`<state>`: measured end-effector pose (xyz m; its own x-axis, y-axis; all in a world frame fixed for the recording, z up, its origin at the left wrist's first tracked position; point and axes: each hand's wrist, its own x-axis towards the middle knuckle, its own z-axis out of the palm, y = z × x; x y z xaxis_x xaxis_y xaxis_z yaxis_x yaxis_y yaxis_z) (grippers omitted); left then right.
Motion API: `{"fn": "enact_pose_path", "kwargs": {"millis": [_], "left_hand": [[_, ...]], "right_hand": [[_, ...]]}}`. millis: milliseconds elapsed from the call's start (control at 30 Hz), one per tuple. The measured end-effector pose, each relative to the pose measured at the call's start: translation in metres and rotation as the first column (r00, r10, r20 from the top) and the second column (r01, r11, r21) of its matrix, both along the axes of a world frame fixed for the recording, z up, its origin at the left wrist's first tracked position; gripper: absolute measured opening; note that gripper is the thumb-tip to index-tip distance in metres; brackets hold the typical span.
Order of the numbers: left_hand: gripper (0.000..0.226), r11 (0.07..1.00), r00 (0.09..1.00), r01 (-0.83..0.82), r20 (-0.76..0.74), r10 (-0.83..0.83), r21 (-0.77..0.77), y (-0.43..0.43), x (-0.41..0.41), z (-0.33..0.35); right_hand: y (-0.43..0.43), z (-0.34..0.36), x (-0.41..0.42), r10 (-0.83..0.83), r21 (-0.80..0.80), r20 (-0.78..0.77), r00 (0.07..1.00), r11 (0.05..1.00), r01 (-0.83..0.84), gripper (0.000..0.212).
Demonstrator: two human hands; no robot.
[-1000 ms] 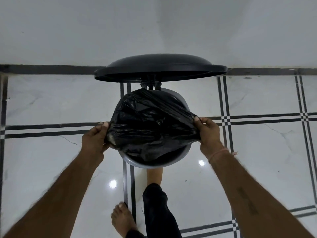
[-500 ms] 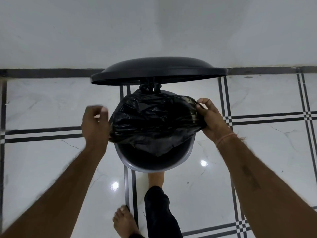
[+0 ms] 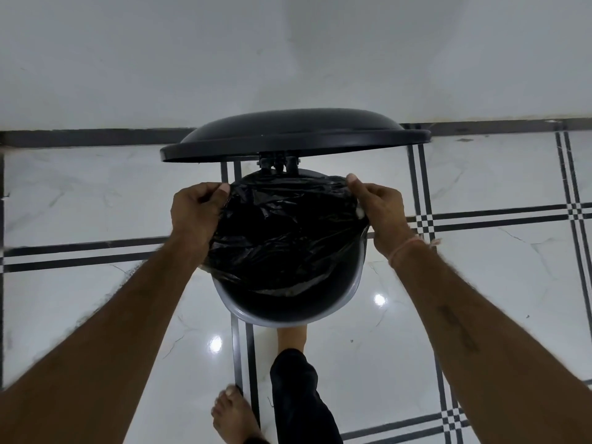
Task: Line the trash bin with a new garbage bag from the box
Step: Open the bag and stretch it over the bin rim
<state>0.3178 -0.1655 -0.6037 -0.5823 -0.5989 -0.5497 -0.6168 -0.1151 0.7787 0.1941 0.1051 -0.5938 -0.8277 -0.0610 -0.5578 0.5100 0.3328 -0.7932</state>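
A round grey trash bin (image 3: 278,318) stands on the floor with its black lid (image 3: 294,134) tipped up behind it. A black garbage bag (image 3: 285,238) is spread over the bin's mouth and covers the far part of the rim; the near rim is bare. My left hand (image 3: 195,213) grips the bag's edge at the far left of the rim. My right hand (image 3: 381,209) grips the edge at the far right. The box is not in view.
A white wall (image 3: 288,59) rises just behind the bin. The floor is glossy white tile (image 3: 480,283) with dark stripes. One bare foot (image 3: 235,415) stands near the bottom, and the other foot (image 3: 291,338) sits at the bin's base.
Both hands have moved away from me along the rim, from its sides to its far part, carrying the bag's edge with them. The bag now lies flatter over the opening.
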Motion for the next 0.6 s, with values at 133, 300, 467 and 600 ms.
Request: {"fn": "enact_pose_path", "kwargs": {"millis": [133, 300, 467, 600], "left_hand": [[0.023, 1.000, 1.000, -0.016, 0.015, 0.016, 0.021, 0.000, 0.000, 0.001], [0.023, 0.998, 1.000, 0.004, 0.022, -0.002, -0.064, 0.004, 0.000, 0.001], [0.025, 0.995, 1.000, 0.000, 0.026, 0.002, -0.098, 0.006, 0.004, -0.001], [0.030, 0.996, 1.000, -0.005, 0.028, 0.007, -0.093, 0.006, 0.008, -0.001]], "right_hand": [[-0.011, -0.010, -0.008, -0.134, -0.007, -0.054, 0.990, 0.991, 0.134, 0.052], [-0.017, -0.011, -0.007, -0.047, 0.052, -0.227, 0.973, 0.997, 0.061, 0.044], [-0.003, -0.016, 0.000, 0.096, 0.197, -0.100, 0.990, 0.978, -0.075, 0.026], [0.019, -0.008, 0.012, 0.187, 0.222, -0.019, 0.982, 0.958, -0.179, 0.030]]}}
